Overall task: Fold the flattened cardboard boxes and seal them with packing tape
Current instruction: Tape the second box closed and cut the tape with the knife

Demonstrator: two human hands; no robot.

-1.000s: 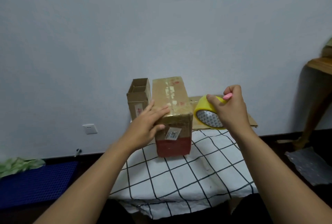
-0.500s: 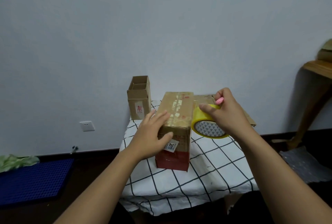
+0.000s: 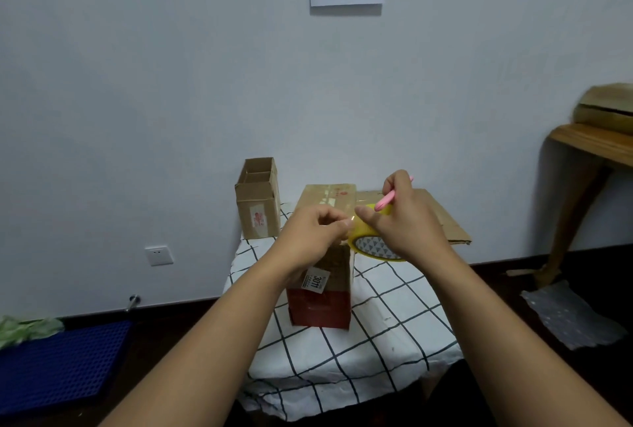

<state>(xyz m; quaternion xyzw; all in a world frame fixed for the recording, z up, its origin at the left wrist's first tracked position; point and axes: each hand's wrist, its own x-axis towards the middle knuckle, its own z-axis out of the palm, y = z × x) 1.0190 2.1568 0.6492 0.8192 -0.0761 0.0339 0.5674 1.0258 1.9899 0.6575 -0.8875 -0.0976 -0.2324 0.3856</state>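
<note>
A long folded cardboard box (image 3: 323, 293) with a red lower end and a white "3011" label lies on the checked tablecloth (image 3: 370, 334). My right hand (image 3: 402, 221) holds a yellow tape roll (image 3: 371, 243) above the box, with a pink pen-like tool (image 3: 390, 198) tucked in its fingers. My left hand (image 3: 315, 234) hovers over the box's near end and pinches at the tape's loose end beside the roll. A flattened cardboard box (image 3: 442, 217) lies at the back right of the table.
A small open-topped cardboard box (image 3: 258, 200) stands at the table's back left by the wall. On the floor lie a blue perforated mat (image 3: 58, 365) at left and bubble wrap (image 3: 572, 315) at right. A wooden side table (image 3: 589, 149) stands far right.
My left hand has lifted off the box top and come to the tape roll, pinching its end. The right hand with the roll has shifted left over the box.
</note>
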